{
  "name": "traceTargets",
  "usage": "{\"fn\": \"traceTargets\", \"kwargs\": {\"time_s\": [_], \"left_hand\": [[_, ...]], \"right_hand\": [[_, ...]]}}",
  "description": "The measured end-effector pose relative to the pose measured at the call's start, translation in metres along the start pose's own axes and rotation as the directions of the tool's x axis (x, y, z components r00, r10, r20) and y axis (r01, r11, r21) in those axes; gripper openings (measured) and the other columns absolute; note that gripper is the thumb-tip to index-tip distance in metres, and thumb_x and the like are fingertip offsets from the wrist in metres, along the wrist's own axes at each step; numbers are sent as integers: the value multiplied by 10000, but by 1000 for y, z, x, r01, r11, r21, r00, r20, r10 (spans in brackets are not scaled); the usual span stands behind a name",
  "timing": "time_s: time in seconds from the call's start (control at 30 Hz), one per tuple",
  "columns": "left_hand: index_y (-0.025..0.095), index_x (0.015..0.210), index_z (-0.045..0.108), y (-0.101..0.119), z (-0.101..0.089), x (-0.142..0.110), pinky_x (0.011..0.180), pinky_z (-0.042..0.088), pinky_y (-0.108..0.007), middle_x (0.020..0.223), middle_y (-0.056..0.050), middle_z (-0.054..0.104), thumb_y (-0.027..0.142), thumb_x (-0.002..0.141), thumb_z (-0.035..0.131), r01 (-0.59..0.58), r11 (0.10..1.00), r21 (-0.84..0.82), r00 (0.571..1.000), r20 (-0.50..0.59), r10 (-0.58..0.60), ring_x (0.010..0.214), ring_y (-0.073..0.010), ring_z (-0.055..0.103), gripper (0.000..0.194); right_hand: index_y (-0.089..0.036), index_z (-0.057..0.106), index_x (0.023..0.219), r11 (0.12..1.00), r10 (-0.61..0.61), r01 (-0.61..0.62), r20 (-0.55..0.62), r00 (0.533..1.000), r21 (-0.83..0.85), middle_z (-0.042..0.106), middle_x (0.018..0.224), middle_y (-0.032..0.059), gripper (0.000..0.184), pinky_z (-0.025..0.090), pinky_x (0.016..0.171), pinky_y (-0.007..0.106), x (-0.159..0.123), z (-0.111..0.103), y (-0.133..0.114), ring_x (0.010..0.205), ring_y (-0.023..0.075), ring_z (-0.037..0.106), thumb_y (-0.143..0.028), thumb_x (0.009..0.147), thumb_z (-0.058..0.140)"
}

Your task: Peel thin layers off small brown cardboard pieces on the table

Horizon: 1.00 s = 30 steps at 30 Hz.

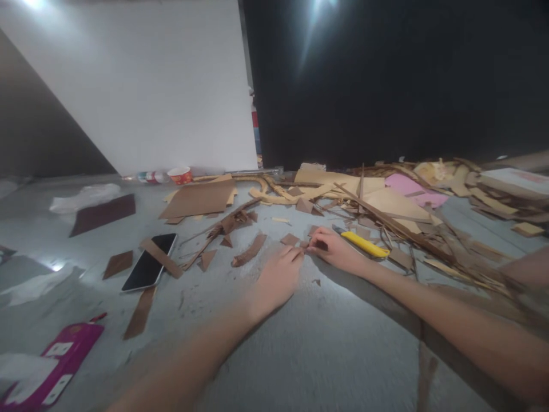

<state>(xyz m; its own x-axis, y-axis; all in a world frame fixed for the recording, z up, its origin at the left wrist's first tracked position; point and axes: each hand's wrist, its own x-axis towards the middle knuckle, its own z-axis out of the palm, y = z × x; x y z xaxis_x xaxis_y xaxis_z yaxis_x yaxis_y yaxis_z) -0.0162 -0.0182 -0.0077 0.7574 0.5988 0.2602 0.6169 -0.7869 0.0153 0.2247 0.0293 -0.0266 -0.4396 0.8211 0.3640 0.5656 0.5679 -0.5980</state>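
My right hand (337,252) is closed in a pinch, its thumb and index fingertip on a small brown piece (304,244) of sheet material. Right up against that piece are the fingertips of my left hand (278,276), fingers bent and held together; what lies under them is hidden. A yellow utility knife (365,244) lies just beyond my right wrist. Behind the hands are a flat brown scrap (290,240) and, to the left, a curved brown strip (249,250).
A black phone (148,269) with a brown strip across it lies left. Nearer is a magenta case (71,355). Brown sheets (199,197), tan sheets (338,181), a pink sheet (415,191) and long strips clutter the back. A red paper cup (180,175) stands by the white panel (171,86).
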Motion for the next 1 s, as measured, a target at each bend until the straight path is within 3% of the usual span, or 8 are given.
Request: {"fn": "traceTargets", "kwargs": {"time_s": [0.37,0.63,0.73,0.83,1.0], "left_hand": [[94,1334,669,1,0,0,1139,533,-446,1329,-159,714,76,1052,371,19,1000,-2,1000,-22,-19,1283,-280,652,410],[102,1418,634,3,-2,2,1173,506,-449,1407,-159,682,97,1045,410,29,1000,-11,999,39,-29,1304,-289,623,435],[99,1391,653,3,-1,2,1172,505,-445,1399,-156,686,72,1027,415,34,999,4,998,53,-34,1303,-296,620,435],[102,1389,653,2,0,2,1162,512,-449,1390,-151,689,55,1011,423,42,999,0,998,48,-42,1314,-300,610,445],[107,1427,627,2,1,2,1155,515,-454,1391,-153,683,43,998,423,47,998,-38,998,47,-45,1325,-292,606,479]], "right_hand": [[-211,715,889,997,63,-63,7,998,54,658,960,52,147,479,758,331,2,-2,-3,822,191,586,-306,999,731],[-215,708,864,998,63,-63,-13,998,28,671,945,57,179,493,750,336,3,0,-4,826,200,608,-337,990,745],[-222,712,883,1000,14,-12,-81,997,22,690,951,63,245,512,775,355,-3,-3,-9,854,214,632,-383,1060,657],[-227,718,854,999,-43,44,-170,984,3,699,885,64,447,522,811,375,-11,-9,-13,845,216,655,-385,1163,436],[-232,740,796,954,-240,229,-32,970,-193,671,720,50,507,520,850,409,-18,-14,-11,762,218,626,-391,1163,428]]}}
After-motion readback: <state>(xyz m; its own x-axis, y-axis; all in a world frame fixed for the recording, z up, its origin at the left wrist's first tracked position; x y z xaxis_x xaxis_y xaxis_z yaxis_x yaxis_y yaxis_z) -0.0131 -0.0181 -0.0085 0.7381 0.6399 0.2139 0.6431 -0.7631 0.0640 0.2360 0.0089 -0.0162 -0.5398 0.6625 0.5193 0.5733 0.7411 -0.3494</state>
